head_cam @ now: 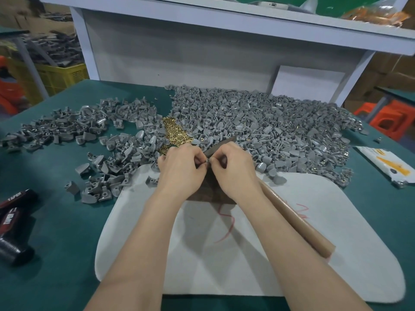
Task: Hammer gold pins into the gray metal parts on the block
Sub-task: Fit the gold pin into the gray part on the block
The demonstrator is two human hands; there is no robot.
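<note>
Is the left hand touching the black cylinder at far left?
Apart: head view shows green table and white mat between left hand and black cylinder.

On the worktop [56,254], the block [214,195] sits on a pad [314,243]. Pins [174,131] lie behind it, metal parts [258,122] heaped behind and left, a handle [296,223] to its right.
</note>
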